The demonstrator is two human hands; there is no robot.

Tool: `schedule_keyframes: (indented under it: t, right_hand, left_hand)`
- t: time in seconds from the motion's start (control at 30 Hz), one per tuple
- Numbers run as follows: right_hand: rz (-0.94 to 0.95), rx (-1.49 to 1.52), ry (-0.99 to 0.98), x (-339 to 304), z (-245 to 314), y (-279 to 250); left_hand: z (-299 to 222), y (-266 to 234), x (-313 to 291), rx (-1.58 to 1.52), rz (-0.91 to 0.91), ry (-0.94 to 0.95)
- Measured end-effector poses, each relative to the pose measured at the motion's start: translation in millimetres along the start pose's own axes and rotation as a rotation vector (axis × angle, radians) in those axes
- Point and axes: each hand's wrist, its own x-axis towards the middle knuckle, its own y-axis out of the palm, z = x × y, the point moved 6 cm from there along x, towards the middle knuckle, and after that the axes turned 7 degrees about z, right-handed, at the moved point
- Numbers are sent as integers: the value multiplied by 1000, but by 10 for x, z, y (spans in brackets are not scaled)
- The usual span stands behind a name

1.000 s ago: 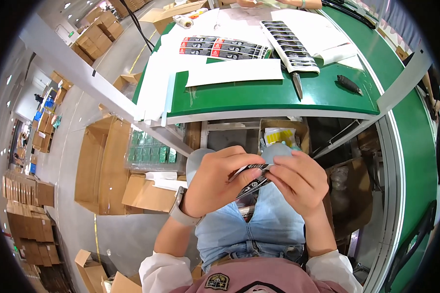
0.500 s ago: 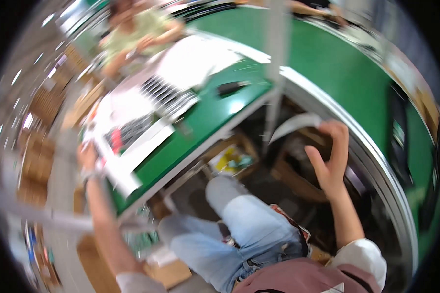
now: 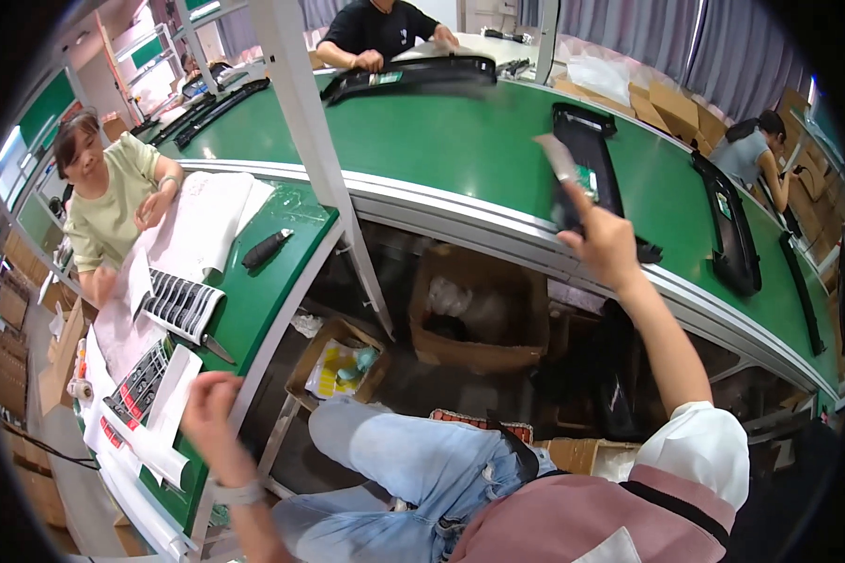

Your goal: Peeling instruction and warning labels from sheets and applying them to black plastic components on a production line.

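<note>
My right hand (image 3: 603,246) is raised over the near edge of the green conveyor, pinching a thin, pale strip with a dark lower part (image 3: 560,161). The strip is blurred and overlaps a long black plastic panel (image 3: 591,141) with a green-and-white label on it. My left hand (image 3: 212,422) hovers at the near edge of the green side table, its fingers loosely bent, somewhat smeared, with nothing seen in them. Beside it lie a white sheet (image 3: 176,399) and black-and-red printed label sheets (image 3: 141,387). Farther off is a black-and-silver striped label sheet (image 3: 183,305).
A black-handled tool (image 3: 268,249) lies on the side table (image 3: 296,218). A white post (image 3: 314,141) stands between table and conveyor (image 3: 422,150). Under them sit cardboard boxes (image 3: 479,352). More black panels (image 3: 728,225) lie along the belt. Co-workers sit left and stand across.
The view has swung right. My right hand has risen from below the conveyor edge to over it with the strip. My left hand has come away from the label sheets toward me.
</note>
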Motion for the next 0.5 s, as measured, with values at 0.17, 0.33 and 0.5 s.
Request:
schedule_keyframes:
  t: [0.17, 0.33, 0.5]
  right_hand:
    - [-126, 282, -73, 91, 1303, -653]
    - [-160, 630, -164, -332, 2095, -835]
    - [284, 932, -176, -311, 2081, -1155]
  left_hand:
    - [-45, 1730, -545, -1130, 750, -553]
    - [-511, 2406, -540, -790, 472, -279]
    - [-540, 2015, -620, -529, 398, -154]
